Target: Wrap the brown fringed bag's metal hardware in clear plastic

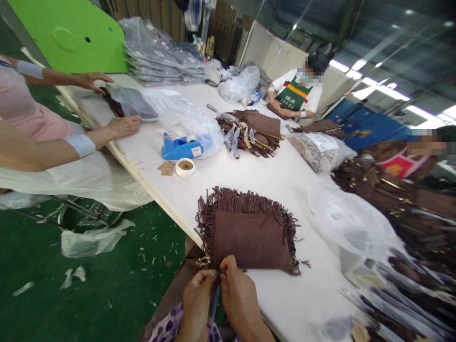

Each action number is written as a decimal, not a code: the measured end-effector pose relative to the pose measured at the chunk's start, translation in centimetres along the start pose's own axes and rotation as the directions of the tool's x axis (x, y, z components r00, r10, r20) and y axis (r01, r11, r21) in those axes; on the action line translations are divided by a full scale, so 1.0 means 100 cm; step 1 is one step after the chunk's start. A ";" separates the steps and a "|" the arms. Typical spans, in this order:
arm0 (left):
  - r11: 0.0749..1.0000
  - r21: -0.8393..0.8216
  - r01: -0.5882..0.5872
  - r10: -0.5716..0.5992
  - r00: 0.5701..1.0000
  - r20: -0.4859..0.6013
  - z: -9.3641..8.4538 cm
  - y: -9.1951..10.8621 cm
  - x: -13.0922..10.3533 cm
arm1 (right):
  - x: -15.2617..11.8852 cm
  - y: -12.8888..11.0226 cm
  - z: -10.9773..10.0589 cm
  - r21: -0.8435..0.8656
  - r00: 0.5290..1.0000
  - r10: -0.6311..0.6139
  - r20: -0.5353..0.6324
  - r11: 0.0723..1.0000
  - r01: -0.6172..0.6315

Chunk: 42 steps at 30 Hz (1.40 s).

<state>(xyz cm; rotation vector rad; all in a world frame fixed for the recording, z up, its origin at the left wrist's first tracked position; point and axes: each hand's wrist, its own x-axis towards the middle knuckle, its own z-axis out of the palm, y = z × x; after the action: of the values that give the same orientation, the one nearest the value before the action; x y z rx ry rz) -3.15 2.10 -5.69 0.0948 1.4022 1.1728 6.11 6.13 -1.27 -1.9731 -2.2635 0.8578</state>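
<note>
Both sets of fingers are pinched shut right now on a thin dark strip (214,294), a strap or a zipper pull by the look of it, at the near edge of the brown fringed bag (249,232). My left hand (195,299) and right hand (239,297) are pressed knuckle to knuckle, thumbs up against the strip, so I can't actually see what the fingertips are doing to it. The bag lies flat on the white desk (285,185), fringe fanned out along the top and both sides, with a bit of gold hardware (203,260) at its lower left corner, just beside my left thumb.

My read: I'm mid-way through fiddling with the strap end at the bag's bottom edge, fastening or threading it. The next move probably needs a tight two-handed pinch and small pulls, keeping the bag from sliding off the desk edge.

Further out there's a tape roll (185,166) and a blue tape dispenser (180,147), another pile of fringed bags (254,130), clear plastic sleeves (351,223) to my right, and a co-worker's hand (124,126) on the desk at left.
</note>
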 end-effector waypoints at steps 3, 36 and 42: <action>1.000 0.026 -0.007 0.007 1.000 -0.012 0.001 0.001 -0.001 | -0.004 0.002 0.004 0.074 0.999 0.031 -0.041 0.997 -0.028; 0.884 -0.300 0.359 -0.311 0.930 0.197 -0.009 -0.007 0.004 | -0.033 0.018 0.047 0.839 0.982 0.187 -0.018 0.538 -0.086; 0.792 -0.352 0.499 -0.429 0.865 0.260 -0.013 -0.007 0.009 | -0.034 0.024 0.043 0.863 0.982 0.186 0.033 0.490 -0.122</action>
<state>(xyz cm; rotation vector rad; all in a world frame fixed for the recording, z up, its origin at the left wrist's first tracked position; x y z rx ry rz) -4.02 1.61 -7.08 -0.4253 0.9271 0.9849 7.39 1.44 -4.78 -1.6124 -1.1348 1.5177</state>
